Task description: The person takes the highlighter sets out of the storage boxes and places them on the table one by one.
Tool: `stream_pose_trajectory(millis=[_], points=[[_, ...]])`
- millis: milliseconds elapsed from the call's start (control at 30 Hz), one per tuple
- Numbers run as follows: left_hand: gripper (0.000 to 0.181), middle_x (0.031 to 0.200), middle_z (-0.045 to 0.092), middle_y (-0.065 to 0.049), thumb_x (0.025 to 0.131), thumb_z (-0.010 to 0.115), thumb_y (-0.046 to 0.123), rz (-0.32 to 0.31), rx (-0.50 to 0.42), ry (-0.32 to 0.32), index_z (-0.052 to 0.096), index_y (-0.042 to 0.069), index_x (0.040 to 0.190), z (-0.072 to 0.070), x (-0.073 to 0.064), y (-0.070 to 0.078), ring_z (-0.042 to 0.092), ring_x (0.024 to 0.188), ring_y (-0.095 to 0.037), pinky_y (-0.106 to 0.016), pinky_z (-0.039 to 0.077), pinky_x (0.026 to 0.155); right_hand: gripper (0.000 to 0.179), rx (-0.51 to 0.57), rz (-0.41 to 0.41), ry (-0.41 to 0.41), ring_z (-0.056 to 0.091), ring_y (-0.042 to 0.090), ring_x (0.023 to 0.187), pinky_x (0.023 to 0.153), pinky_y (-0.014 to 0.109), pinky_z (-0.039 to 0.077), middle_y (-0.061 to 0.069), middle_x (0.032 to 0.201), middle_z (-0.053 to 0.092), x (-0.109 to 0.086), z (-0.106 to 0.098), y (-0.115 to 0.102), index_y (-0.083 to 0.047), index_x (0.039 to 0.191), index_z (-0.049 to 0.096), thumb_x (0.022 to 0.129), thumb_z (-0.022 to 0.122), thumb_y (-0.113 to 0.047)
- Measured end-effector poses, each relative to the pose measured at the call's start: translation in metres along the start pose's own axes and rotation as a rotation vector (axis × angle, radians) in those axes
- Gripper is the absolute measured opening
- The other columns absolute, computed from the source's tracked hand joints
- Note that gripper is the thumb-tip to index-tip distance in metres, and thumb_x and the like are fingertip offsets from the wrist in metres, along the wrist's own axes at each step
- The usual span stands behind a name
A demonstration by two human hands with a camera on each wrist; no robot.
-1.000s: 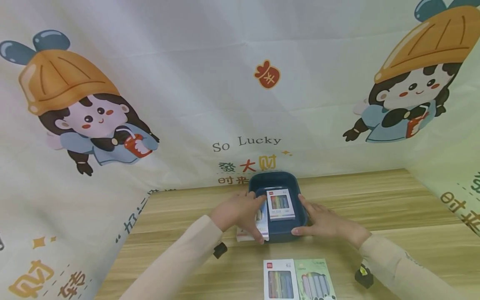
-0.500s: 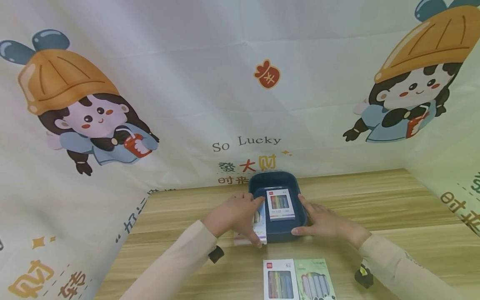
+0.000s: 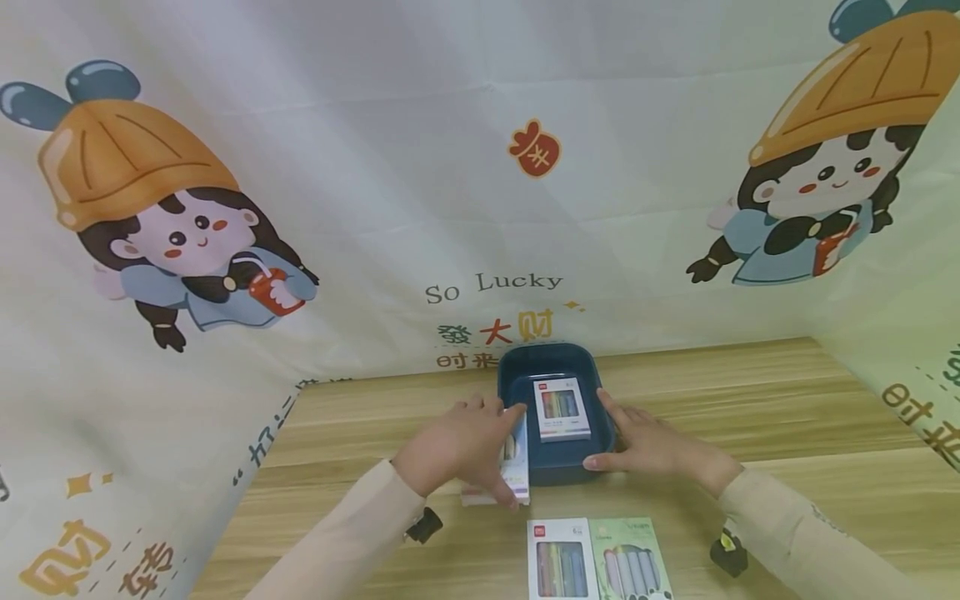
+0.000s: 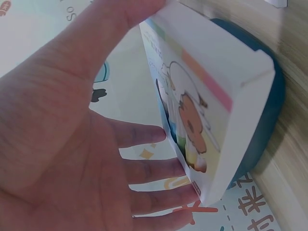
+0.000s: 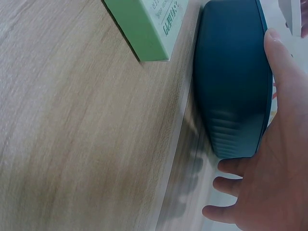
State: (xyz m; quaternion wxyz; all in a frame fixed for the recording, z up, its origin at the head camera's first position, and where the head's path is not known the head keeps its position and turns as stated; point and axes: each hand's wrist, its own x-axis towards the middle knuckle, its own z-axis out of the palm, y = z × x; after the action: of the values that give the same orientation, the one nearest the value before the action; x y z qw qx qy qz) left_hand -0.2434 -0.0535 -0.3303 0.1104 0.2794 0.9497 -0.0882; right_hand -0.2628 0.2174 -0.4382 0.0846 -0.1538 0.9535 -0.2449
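A pale printed backdrop (image 3: 375, 167), with cartoon figures and "So Lucky" lettering, rises behind the wood-grain bench (image 3: 750, 400). Against its far edge sits a dark blue tray (image 3: 553, 457), holding a small white crayon box (image 3: 561, 423). Taking the tray as centre and 12 as away from the person, the left hand (image 3: 459, 446) is at 8 o'clock, its grip part-open around a tilted illustrated box (image 4: 211, 86), thumb opposite fingers. At 4 o'clock the right hand (image 3: 656, 443) spreads wide, thumb on the rim. Toward 6 lie a white pack (image 3: 561, 558) and a green pack (image 3: 630, 562), side by side.
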Motion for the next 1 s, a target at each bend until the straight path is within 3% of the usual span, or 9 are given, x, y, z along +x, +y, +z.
stream_pose_trajectory(millis=[300,667,1000], points=[[0.125,0.156,0.040,-0.015,0.058,0.086,0.065,0.006,-0.010,0.016,0.028,0.017,0.157,0.004,-0.008,-0.002,0.040,0.142,-0.035,-0.050,0.033,0.119,0.116,0.003,0.001,-0.006,0.024,0.054,0.146,0.113,0.072,0.021,0.027,0.160,0.026,-0.001,0.000,-0.001,-0.013,0.160,0.001,0.081,0.060,-0.073],[0.124,0.150,0.046,-0.015,0.056,0.086,0.066,0.039,0.011,0.062,0.032,0.013,0.155,0.010,-0.019,-0.006,0.047,0.135,-0.034,-0.050,0.040,0.114,0.115,0.005,-0.006,0.000,0.024,0.053,0.146,0.114,0.072,0.021,0.027,0.160,0.026,-0.001,-0.001,-0.001,-0.011,0.160,0.001,0.082,0.061,-0.072],[0.125,0.154,0.042,-0.015,0.056,0.087,0.065,0.017,-0.023,0.040,0.031,0.015,0.155,0.015,-0.023,-0.007,0.043,0.140,-0.035,-0.051,0.035,0.117,0.114,0.007,-0.011,0.004,0.025,0.053,0.146,0.114,0.072,0.021,0.027,0.160,0.025,-0.002,-0.002,-0.002,-0.011,0.160,0.002,0.083,0.061,-0.070]])
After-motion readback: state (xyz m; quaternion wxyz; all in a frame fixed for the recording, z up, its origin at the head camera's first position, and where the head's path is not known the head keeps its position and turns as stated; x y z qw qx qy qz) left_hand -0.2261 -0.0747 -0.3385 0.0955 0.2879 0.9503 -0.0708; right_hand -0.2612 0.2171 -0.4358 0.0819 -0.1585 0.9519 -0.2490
